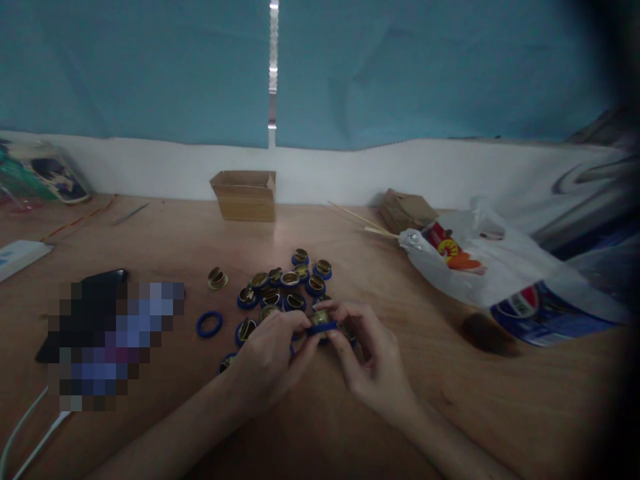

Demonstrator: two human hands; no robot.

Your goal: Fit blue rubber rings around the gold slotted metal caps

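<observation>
Between both hands is a round brass-coloured piece with a blue ring point(321, 327) around its rim. My left hand point(270, 350) pinches its left side with thumb and fingers. On the right side, the fingertips of my right hand point(373, 357) grip the same piece. Several similar blue-ringed brass pieces point(271, 298) lie in a loose group just beyond my hands, some partly hidden behind them. To the left of the group rests a loose blue ring point(209, 325). Above that ring sits a brass piece point(217, 277) with no blue ring visible on it.
A small open cardboard box point(246, 197) stands at the back by the wall. Off to the right are a brown paper package point(407, 211), thin sticks point(356, 217) and a plastic bag point(450, 283). Dark phone-like devices point(95, 300), partly pixelated, lie at left with white cables point(37, 440).
</observation>
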